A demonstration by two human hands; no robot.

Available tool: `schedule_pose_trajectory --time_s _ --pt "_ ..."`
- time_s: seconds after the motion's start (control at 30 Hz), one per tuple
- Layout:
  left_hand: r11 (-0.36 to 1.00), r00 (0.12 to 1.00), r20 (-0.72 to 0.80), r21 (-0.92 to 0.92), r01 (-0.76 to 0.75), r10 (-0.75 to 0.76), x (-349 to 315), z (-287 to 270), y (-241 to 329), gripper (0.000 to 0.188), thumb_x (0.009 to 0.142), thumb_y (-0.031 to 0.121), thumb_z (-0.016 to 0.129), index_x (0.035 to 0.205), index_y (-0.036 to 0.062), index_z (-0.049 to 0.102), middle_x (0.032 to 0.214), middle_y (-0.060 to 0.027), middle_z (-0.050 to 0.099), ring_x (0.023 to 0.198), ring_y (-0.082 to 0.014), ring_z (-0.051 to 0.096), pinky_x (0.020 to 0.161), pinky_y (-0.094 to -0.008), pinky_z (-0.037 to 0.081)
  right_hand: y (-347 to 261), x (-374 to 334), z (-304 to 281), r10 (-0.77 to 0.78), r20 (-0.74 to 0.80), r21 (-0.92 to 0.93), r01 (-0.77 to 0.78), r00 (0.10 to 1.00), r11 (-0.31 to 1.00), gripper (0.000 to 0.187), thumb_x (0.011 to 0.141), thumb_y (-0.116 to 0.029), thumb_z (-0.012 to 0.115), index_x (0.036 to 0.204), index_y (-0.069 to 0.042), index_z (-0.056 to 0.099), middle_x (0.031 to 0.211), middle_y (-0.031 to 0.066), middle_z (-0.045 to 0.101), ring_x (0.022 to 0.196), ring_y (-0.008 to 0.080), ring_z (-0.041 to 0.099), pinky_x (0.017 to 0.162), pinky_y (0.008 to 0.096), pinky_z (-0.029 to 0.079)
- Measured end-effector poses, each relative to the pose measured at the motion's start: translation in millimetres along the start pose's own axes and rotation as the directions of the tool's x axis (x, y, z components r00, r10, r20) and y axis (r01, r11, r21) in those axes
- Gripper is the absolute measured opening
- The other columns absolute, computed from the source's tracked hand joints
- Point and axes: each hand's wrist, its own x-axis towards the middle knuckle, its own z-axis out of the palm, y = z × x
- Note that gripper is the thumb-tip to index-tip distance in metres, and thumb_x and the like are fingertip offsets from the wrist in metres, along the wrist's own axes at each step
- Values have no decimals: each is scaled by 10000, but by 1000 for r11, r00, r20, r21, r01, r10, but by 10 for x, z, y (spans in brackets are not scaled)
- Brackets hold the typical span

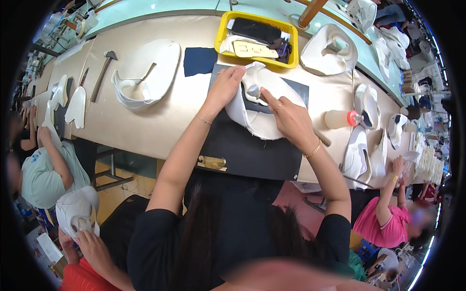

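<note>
Just ahead of me, a curved white padded piece (291, 99) with an opening in its middle lies on a black board (252, 155). My left hand (228, 85) is closed on the piece's upper left edge, fingers folded over it. My right hand (291, 116) grips a hammer, its index finger stretched along toward the metal hammer head (253, 90). That head rests on or just over the inner rim of the opening. The wooden hammer handle (323, 138) sticks out past the palm side of the hand, and its middle is hidden.
Beyond the board stands a yellow basket (295, 46) holding tools and templates. A dark blue cloth (200, 61), another white piece (155, 72) and a second hammer (103, 75) lie leftward. A red-capped bottle (340, 119) and several white pieces lie rightward. People work on both sides.
</note>
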Motion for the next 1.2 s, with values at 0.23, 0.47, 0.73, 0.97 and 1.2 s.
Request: schedule_pose_trajectory --time_s 0.23,0.47,0.73,0.97,1.2 --pt "995 997 70 94 -41 34 59 -30 8 573 1001 440 432 1245 -39 631 1272 -259 622 1241 -363 531 1074 -392 381 70 46 -3 -64 84 15 63 994 998 540 894 -50 596 1406 -220 569 785 98 617 634 271 640 574 401 518" --pt "970 921 327 184 157 -211 244 -254 161 584 994 432 469 1246 -71 630 1209 -202 683 1101 -235 633 979 -317 455 70 -68 -56 103 -474 497 169 874 851 464 918 -59 600 1376 -125 569 836 120 640 694 328 652 607 397 526" --pt "920 836 419 320 228 -353 461 -218 250 599 994 463 451 1321 -16 599 1241 -198 660 1115 -220 628 990 -306 457 67 15 98 -15 -322 269 107 947 957 515 931 -96 580 1420 -253 539 796 109 609 627 306 636 560 405 518" --pt "962 865 439 221 159 -244 604 -199 230 536 997 409 497 1338 0 561 1227 -144 644 1058 -198 636 969 -319 481 111 134 120 14 -94 116 -3 995 993 555 931 -106 582 1459 -261 503 781 105 620 661 309 653 572 412 525" --pt "909 797 441 250 334 -414 668 -191 355 550 991 411 509 1309 -32 575 1205 -126 655 1030 -160 640 921 -272 499 71 168 151 112 155 109 -130 981 986 534 946 -124 524 1453 -288 502 869 120 648 696 346 673 602 429 549"
